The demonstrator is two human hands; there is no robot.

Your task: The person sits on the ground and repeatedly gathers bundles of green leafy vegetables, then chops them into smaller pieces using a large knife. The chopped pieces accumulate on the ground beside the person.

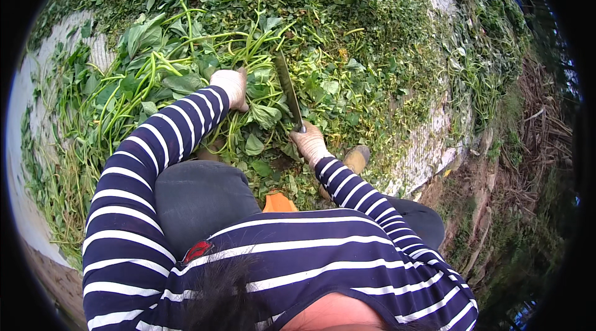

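Note:
My left hand (231,87), in a pale work glove, is closed around a bunch of leafy green vines (153,68). Their long stems fan out to the left of the hand and past it toward the right. In my right hand (309,141), also gloved, is the handle of a long-bladed knife (289,88). The blade points away from me, to the right of the bunch and apart from my left hand. Chopped leaves and stem pieces (330,89) lie around and beyond the blade. Glove and leaves hide the fingers of my left hand.
A layer of cut greens (372,19) spreads over a pale ridged ground sheet (419,149). More whole vines (70,182) lie at left. Dry stalks (545,121) and bare soil border the right. An orange object (278,202) and a tan shoe (357,159) are close to me.

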